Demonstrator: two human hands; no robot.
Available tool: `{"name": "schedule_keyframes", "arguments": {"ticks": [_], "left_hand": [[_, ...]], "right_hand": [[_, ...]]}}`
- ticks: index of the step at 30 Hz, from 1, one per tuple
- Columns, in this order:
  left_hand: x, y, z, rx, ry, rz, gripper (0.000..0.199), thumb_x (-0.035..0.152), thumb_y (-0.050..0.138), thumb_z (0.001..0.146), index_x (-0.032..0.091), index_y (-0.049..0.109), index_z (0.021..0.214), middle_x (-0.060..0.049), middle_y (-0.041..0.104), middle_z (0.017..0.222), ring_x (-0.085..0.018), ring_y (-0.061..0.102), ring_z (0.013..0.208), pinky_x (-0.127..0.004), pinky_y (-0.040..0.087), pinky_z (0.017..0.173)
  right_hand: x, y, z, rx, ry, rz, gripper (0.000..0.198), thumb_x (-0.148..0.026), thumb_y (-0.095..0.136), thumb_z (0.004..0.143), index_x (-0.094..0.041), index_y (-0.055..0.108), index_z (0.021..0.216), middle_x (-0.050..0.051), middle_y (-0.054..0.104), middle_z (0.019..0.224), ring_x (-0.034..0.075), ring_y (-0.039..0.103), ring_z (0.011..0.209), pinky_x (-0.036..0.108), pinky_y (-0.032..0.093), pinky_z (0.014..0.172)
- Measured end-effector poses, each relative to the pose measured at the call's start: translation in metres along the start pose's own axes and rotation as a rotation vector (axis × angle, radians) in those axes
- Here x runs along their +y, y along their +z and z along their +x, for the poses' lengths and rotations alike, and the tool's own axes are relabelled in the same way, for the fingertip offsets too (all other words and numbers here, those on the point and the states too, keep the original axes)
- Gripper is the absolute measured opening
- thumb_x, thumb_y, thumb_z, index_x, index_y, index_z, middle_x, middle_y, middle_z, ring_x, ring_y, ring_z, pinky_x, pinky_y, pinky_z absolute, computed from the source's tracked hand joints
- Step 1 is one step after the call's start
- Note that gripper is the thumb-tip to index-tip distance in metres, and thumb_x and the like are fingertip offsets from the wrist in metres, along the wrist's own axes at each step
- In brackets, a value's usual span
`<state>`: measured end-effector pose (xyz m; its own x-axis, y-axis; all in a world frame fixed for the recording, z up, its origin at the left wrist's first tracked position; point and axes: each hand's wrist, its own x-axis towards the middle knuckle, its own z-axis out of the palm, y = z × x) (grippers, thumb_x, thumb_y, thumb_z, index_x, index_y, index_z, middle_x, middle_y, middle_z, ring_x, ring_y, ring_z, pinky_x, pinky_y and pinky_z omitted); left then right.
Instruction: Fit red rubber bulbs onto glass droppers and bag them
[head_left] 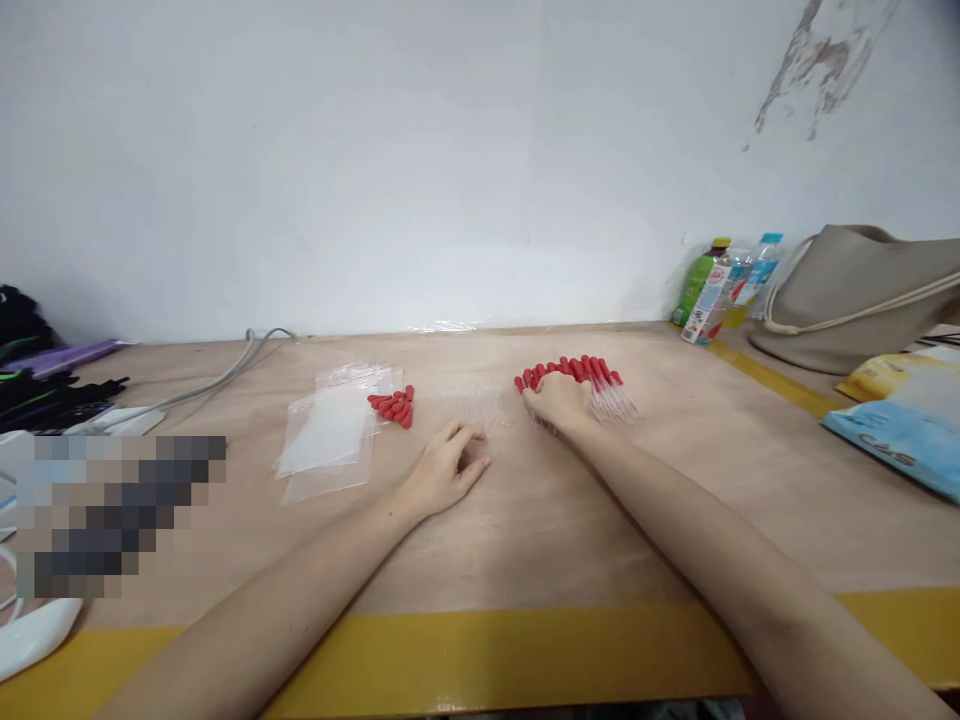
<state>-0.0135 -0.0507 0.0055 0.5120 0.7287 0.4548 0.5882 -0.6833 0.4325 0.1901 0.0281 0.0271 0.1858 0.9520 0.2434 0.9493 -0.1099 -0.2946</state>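
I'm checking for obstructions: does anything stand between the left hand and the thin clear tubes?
Nothing visible does: the thin clear tubes lie just beyond the left hand. The loose red bulbs are off to the tubes' left, and the right hand is to their right, at the red-topped droppers.

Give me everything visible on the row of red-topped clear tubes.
The red-topped tubes lie side by side on the brown table. Their rounded, rubbery-looking red ends point toward the wall; slim, transparent, glass-like stems extend toward the near edge. The right hand covers part of the row, apparently touching it; its hold is hidden.
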Motion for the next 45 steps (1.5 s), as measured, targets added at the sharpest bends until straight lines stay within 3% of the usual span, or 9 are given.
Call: {"name": "schedule_keyframes", "arguments": {"ticks": [7,11,15,19,24,28,34,38,45], "left_hand": [[0.0,0.0,0.001,0.007,0.014,0.045,0.021,0.026,0.051,0.081,0.02,0.052,0.1,-0.004,0.051,0.093,-0.013,0.051,0.071,-0.028,0.046,0.067],[-0.005,-0.003,0.004,0.124,0.037,0.157,0.016,0.028,0.052,0.08,0.019,0.055,0.093,-0.005,0.054,0.089,-0.018,0.051,0.085,-0.032,0.043,0.077],[-0.021,-0.015,0.008,0.348,-0.146,0.407,0.018,0.034,0.053,0.08,0.019,0.06,0.086,-0.007,0.055,0.09,-0.023,0.048,0.09,-0.04,0.038,0.084],[-0.047,-0.034,0.013,0.479,-0.381,0.594,0.032,0.041,0.052,0.078,0.021,0.06,0.101,-0.012,0.049,0.113,-0.031,0.04,0.108,-0.047,0.031,0.09],[-0.079,-0.049,0.021,0.291,-0.558,0.544,0.05,0.055,0.048,0.075,0.026,0.054,0.115,-0.013,0.045,0.122,-0.033,0.035,0.118,-0.05,0.028,0.094],[-0.091,-0.045,0.028,0.158,-0.435,0.46,0.037,0.05,0.05,0.075,0.023,0.064,0.096,-0.008,0.06,0.1,-0.026,0.05,0.102,-0.04,0.033,0.095],[-0.079,-0.028,0.039,0.215,-0.341,0.375,0.023,0.037,0.055,0.073,0.02,0.068,0.081,-0.007,0.065,0.087,-0.023,0.057,0.087,-0.036,0.04,0.089],[-0.065,-0.012,0.049,0.257,-0.366,0.346,0.021,0.034,0.056,0.072,0.018,0.068,0.076,-0.007,0.063,0.077,-0.023,0.057,0.081,-0.036,0.042,0.085],[-0.058,0.002,0.055,0.274,-0.387,0.335,0.023,0.037,0.055,0.073,0.018,0.067,0.077,-0.008,0.06,0.079,-0.024,0.054,0.088,-0.038,0.04,0.087]], "right_hand": [[0.006,0.0,-0.001,-0.004,-0.029,-0.017,0.038,-0.046,0.041,0.078,-0.017,0.064,0.071,0.008,0.064,0.075,0.022,0.058,0.073,0.037,0.028,0.074],[0.002,-0.001,-0.009,0.008,-0.082,0.031,0.032,-0.043,0.043,0.078,-0.019,0.063,0.069,0.006,0.065,0.074,0.02,0.058,0.074,0.037,0.026,0.078],[-0.013,0.003,-0.02,0.005,-0.17,0.068,0.028,-0.04,0.044,0.078,-0.021,0.063,0.071,0.005,0.066,0.075,0.02,0.058,0.077,0.037,0.026,0.079],[-0.026,0.006,-0.024,-0.045,-0.144,0.043,0.026,-0.037,0.046,0.077,-0.02,0.064,0.071,0.007,0.066,0.074,0.022,0.059,0.077,0.038,0.027,0.079],[-0.031,0.008,-0.02,-0.079,-0.121,0.011,0.025,-0.032,0.045,0.077,-0.017,0.065,0.072,0.01,0.066,0.077,0.023,0.06,0.076,0.039,0.028,0.078],[-0.032,0.008,-0.02,-0.073,-0.108,-0.002,0.026,-0.032,0.045,0.076,-0.016,0.066,0.074,0.012,0.066,0.08,0.025,0.06,0.076,0.04,0.028,0.079],[-0.03,0.006,-0.021,-0.072,-0.109,0.003,0.03,-0.034,0.043,0.079,-0.017,0.067,0.074,0.012,0.067,0.079,0.025,0.06,0.076,0.041,0.028,0.078],[-0.025,0.005,-0.021,-0.074,-0.107,-0.008,0.028,-0.033,0.043,0.078,-0.017,0.067,0.076,0.011,0.067,0.079,0.025,0.06,0.077,0.039,0.028,0.077],[-0.015,0.004,-0.02,-0.043,-0.084,-0.031,0.028,-0.031,0.042,0.077,-0.015,0.065,0.073,0.012,0.066,0.076,0.025,0.06,0.073,0.04,0.026,0.075]]}}
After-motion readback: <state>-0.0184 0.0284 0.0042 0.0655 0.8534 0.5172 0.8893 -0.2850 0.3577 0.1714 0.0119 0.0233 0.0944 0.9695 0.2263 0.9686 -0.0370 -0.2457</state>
